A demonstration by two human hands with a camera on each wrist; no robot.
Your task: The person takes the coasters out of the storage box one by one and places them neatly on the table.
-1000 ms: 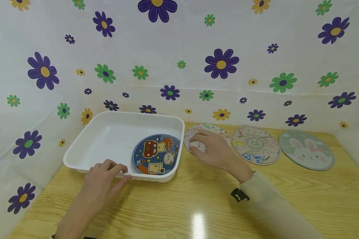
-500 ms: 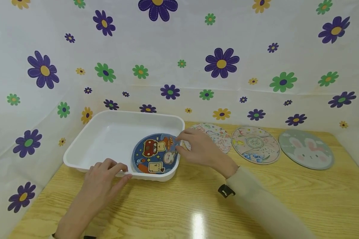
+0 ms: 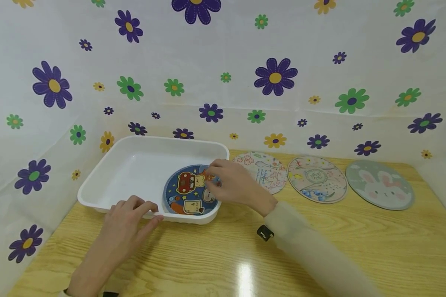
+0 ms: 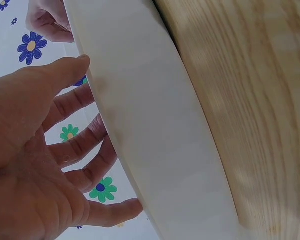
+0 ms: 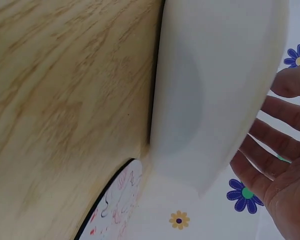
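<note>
A white plastic tray stands at the left of the wooden table. In it, propped against its right end, lies a round blue mat printed with a red car and cartoon figures. My left hand holds the tray's near rim, its thumb at the outer edge and fingers reaching over. My right hand is over the tray's right rim, fingertips at the right part of the blue mat. In the right wrist view those fingers look loosely extended, their tips partly hidden behind the tray wall.
Right of the tray lie three more round mats in a row: a pink-and-white patterned mat, a floral mat and a grey-green rabbit mat. A flower-printed white cloth hangs behind and at the sides.
My right hand has moved left from over the pink-and-white mat, across the tray's right rim to the blue mat. My left hand stays on the near rim.
</note>
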